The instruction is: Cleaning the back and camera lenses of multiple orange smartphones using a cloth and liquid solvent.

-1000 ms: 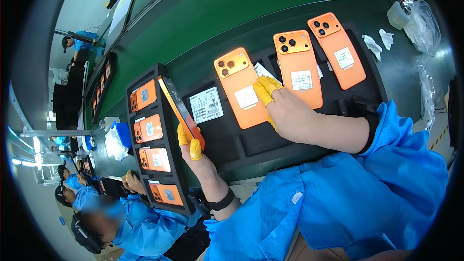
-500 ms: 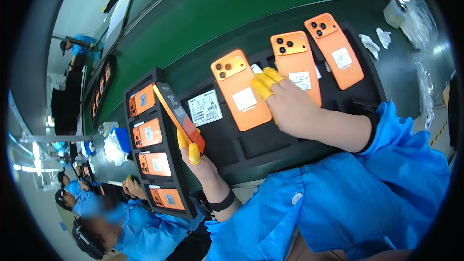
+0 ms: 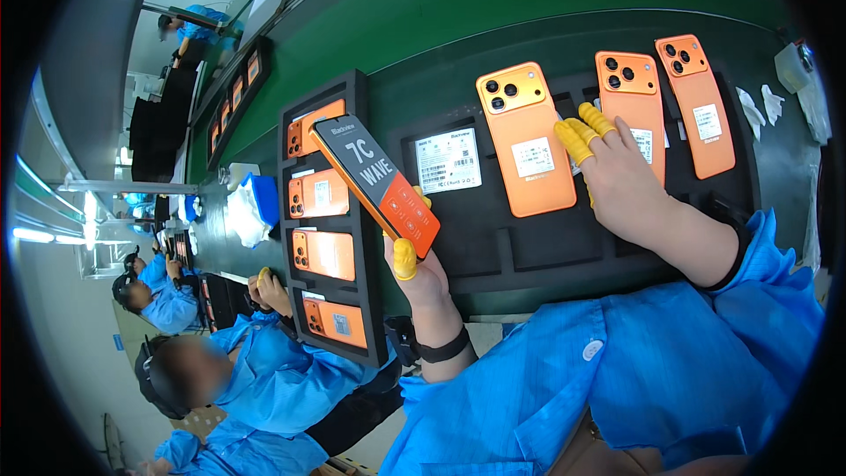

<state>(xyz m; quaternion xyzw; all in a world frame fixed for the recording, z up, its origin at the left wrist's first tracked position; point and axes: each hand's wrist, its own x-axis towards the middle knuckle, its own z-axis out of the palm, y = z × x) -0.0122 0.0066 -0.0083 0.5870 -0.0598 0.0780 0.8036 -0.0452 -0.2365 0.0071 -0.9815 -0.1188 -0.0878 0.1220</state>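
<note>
My left hand (image 3: pixel 421 278), with yellow finger cots, grips an orange phone (image 3: pixel 374 176) along its lower end. That phone is tilted, its dark-and-orange printed front film facing up. My right hand (image 3: pixel 621 167), also in yellow cots, reaches over the black foam tray (image 3: pixel 458 256). Its fingers are bent together at the right edge of an orange phone (image 3: pixel 515 115) lying back up; whatever is under the fingertips is hidden. Beyond the hand lie another orange phone (image 3: pixel 627 88), partly covered by it, and one (image 3: pixel 701 106) further right. A white printed label (image 3: pixel 447 161) sits at the tray's left.
A second black tray (image 3: pixel 359 211) with several orange phones stands left. Behind it are a blue bin (image 3: pixel 262 198) and a co-worker's hand (image 3: pixel 270 291). Crumpled white tissues (image 3: pixel 751 113) and a clear plastic bag (image 3: pixel 806 115) lie at the far right. The green bench runs along the back.
The view has shifted, so the trays appear further right. The phone in my left hand has turned its printed front more toward me. My right hand remains between the phones.
</note>
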